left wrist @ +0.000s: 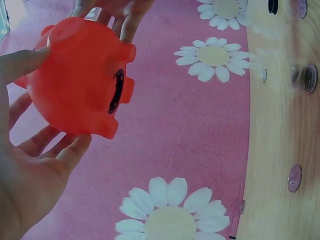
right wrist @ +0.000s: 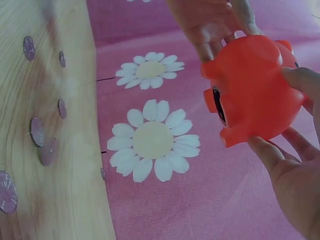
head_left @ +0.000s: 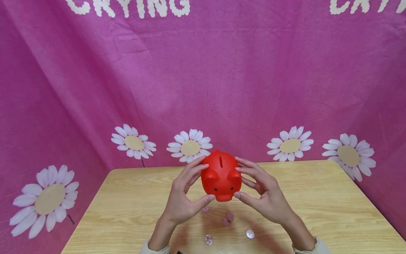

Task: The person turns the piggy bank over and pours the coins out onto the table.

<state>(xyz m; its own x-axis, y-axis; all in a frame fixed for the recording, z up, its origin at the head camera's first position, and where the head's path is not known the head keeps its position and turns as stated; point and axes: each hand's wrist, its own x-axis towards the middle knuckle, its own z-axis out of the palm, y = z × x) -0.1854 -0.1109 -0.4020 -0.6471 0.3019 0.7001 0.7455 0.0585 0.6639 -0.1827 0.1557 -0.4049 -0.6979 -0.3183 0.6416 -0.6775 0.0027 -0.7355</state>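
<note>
A red piggy bank (head_left: 221, 178) is held in the air above a wooden table (head_left: 127, 197), its snout towards me and its coin slot (head_left: 221, 162) on top. My left hand (head_left: 203, 183) grips its left side, thumb under the snout and fingers up by the ear. My right hand (head_left: 239, 181) grips the right side the same way. In the left wrist view the piggy bank (left wrist: 75, 82) rests against curled fingers (left wrist: 70, 150). In the right wrist view the piggy bank (right wrist: 255, 90) sits above the right hand's fingers (right wrist: 270, 155).
Several coins lie on the table below the hands, such as one coin (head_left: 208, 240) near the front edge and another coin (head_left: 250, 234) to its right. A pink cloth with white daisies (head_left: 190, 146) hangs behind and along both sides of the table.
</note>
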